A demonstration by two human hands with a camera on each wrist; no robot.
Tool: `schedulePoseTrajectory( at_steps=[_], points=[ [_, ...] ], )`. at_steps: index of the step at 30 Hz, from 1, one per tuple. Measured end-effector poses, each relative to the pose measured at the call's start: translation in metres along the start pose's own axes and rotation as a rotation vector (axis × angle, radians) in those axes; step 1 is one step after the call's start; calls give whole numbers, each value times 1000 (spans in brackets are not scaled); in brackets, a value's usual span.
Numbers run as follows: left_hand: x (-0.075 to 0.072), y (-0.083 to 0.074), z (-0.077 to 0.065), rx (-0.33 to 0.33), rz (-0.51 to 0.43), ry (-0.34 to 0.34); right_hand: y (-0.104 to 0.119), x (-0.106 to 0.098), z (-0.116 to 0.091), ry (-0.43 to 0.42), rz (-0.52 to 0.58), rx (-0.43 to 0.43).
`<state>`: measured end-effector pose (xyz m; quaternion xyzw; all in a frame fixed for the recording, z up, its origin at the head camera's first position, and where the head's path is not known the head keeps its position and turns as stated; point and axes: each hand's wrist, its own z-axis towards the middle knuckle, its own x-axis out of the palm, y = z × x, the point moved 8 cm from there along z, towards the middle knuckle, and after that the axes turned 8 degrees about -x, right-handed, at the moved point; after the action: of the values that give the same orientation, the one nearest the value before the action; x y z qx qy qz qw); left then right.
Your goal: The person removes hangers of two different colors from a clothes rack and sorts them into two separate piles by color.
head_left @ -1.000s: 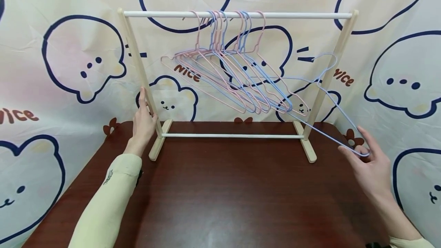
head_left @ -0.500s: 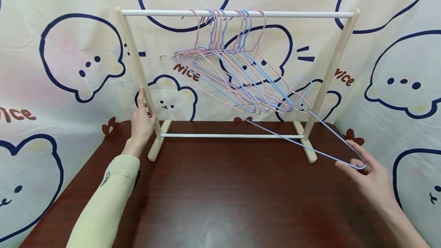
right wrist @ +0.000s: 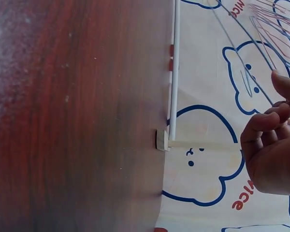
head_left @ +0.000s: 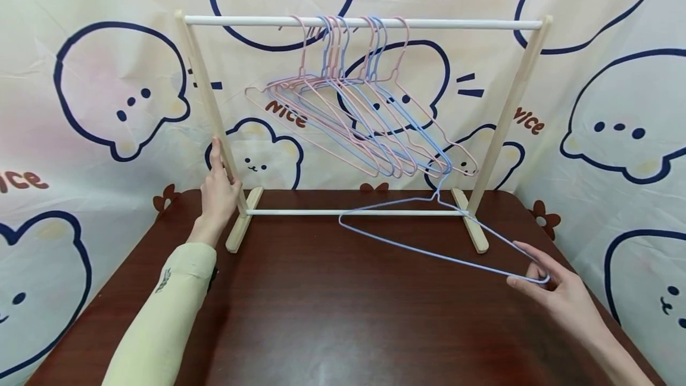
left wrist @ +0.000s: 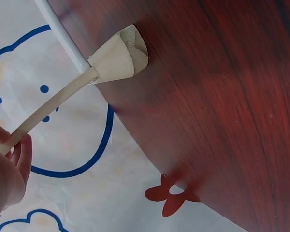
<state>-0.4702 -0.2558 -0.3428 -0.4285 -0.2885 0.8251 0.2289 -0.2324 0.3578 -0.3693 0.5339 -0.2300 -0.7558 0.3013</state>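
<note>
In the head view my left hand (head_left: pixel 218 195) grips the left post (head_left: pixel 206 91) of a small wooden clothes rack. The left wrist view shows the fingers (left wrist: pixel 24 157) bent around that post. My right hand (head_left: pixel 563 296) pinches a blue wire hanger (head_left: pixel 455 260) by its right corner, thumb below and index finger along the sloping arm. This hanger is tilted in front of the rack's lower right part, its far corner pointing left. Its hook overlaps the hanging hangers and is hard to make out. Several pink and blue hangers (head_left: pixel 334 52) hang by their hooks near the middle of the white top rail (head_left: pixel 471 23).
The rack's right post (head_left: pixel 509 112) and its foot (head_left: pixel 471 228) stand left of my right hand. A white lower rail (head_left: pixel 321 212) joins the posts just above the dark brown table (head_left: pixel 343 314). A cartoon-print cloth (head_left: pixel 616 5) surrounds the table's back and sides.
My right hand has moved down and left with the blue hanger, whose hook end dropped from beside the right post to below the hanging hangers. The left hand stays on the post.
</note>
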Motion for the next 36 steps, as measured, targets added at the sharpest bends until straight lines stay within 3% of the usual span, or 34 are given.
schedulePoseTrajectory(
  at_steps=[5, 13, 18, 36],
  points=[
    [-3, -1, -1, 1, -8, -8, -4, 10, -1, 51, -19, 2],
    [-3, -3, -4, 5, -19, -4, -23, 24, -5, 244, 65, 147],
    [-5, 0, -3, 0, -21, -15, -35, 34, -5, 334, 80, 189],
    [-5, 0, -1, 1, -2, -22, -52, 51, 1, 522, -93, 90]
  ],
)
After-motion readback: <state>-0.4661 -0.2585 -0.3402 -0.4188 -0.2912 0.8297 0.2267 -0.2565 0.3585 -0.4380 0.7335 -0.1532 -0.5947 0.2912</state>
